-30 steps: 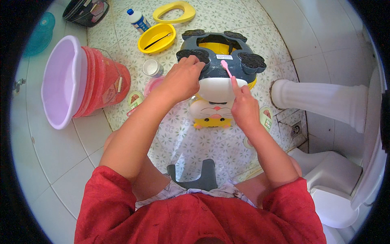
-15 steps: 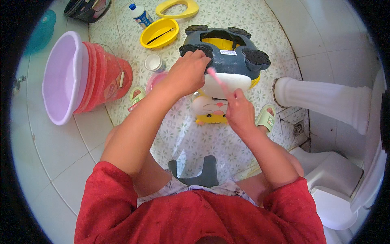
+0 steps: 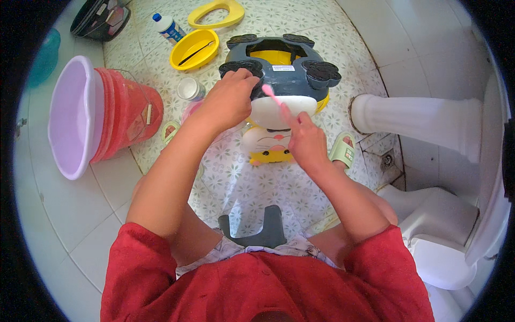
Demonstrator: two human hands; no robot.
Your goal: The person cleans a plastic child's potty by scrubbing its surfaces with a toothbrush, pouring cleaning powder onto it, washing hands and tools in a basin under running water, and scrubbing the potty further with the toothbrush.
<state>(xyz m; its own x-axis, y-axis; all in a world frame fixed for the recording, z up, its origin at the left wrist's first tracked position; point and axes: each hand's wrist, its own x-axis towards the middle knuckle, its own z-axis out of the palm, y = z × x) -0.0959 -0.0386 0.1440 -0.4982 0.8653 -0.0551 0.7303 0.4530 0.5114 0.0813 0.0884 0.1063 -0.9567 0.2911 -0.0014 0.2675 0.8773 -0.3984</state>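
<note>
A child's potty (image 3: 292, 80) lies upside down on the floor before me, its dark grey underside up. It has black foot pads, a white front and a yellow animal face near the floor. My left hand (image 3: 232, 99) is closed on the near left foot, its fingertips partly hidden. In my right hand (image 3: 309, 140) is a pink toothbrush (image 3: 274, 97), gripped by the handle. Its bristle head is close to the grey edge beside my left fingers; whether it touches cannot be made out.
A red bucket (image 3: 131, 107) holding a lilac basin (image 3: 70, 112) stands left. Beyond lie a yellow bowl (image 3: 182, 45) with a thin dark tool, a white bottle (image 3: 167, 29), a yellow seat ring (image 3: 214, 13) and a small jar (image 3: 189, 88). A white pedestal (image 3: 418, 114) stands right.
The view has swung slightly, so the floor things sit further left in it. The toothbrush head has shifted a little along the potty's edge. My left hand keeps its place on the foot.
</note>
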